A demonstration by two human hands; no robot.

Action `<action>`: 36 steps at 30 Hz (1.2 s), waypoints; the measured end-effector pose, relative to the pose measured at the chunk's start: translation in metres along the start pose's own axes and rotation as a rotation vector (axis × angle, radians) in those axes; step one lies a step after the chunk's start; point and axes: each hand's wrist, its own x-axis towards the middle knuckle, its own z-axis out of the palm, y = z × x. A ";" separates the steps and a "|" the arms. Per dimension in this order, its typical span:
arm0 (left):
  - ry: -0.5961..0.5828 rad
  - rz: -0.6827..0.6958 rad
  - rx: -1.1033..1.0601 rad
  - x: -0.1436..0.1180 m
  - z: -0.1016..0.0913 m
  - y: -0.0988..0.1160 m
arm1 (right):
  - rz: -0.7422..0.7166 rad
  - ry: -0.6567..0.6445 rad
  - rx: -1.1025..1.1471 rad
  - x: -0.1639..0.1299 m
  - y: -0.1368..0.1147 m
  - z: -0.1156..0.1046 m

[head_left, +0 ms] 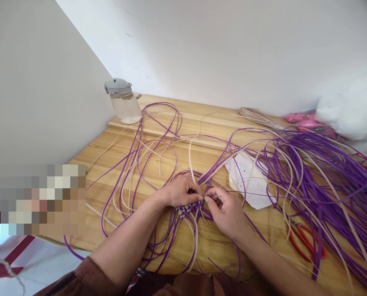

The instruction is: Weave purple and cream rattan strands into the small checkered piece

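Note:
A small checkered piece of weaving (185, 211) in purple and cream strips lies near the table's front edge, partly hidden under my left hand (182, 191). My left thumb and fingers are closed on its upper edge. Just right of it, my right hand (225, 207) pinches with thumb and forefinger at the weaving's right edge, apparently on a thin strip whose end is hidden. One cream strip (190, 158) stands up from between the hands. Loose purple and cream strips fan out from the piece on all sides.
A big bundle of purple strips (307, 164) covers the table's right side, beside red-handled pliers (307, 240). Paper with writing (251, 181) lies behind my right hand. A lidded jar (124, 102) stands at the back left; white plastic bags (350, 107) sit back right.

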 end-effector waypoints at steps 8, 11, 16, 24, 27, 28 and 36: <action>0.075 -0.047 0.123 0.002 0.002 0.005 | -0.462 0.089 -0.285 -0.008 -0.013 -0.008; 0.088 -0.036 0.117 0.003 0.002 0.004 | -0.598 0.019 -0.444 -0.008 -0.015 -0.006; 0.120 0.002 0.073 0.004 0.001 0.003 | -0.652 -0.027 -0.644 -0.004 -0.013 0.001; 0.170 -0.028 0.040 0.002 0.004 -0.002 | -0.695 -0.026 -0.398 -0.023 -0.020 0.016; 0.205 -0.063 0.065 0.003 0.005 -0.002 | -0.564 0.042 -0.348 -0.026 -0.018 0.015; 0.208 -0.068 0.070 0.004 0.005 -0.002 | -0.548 0.073 -0.353 -0.025 -0.016 0.014; 0.245 -0.093 0.082 0.005 0.006 0.000 | -0.596 0.171 -0.395 -0.019 -0.011 0.017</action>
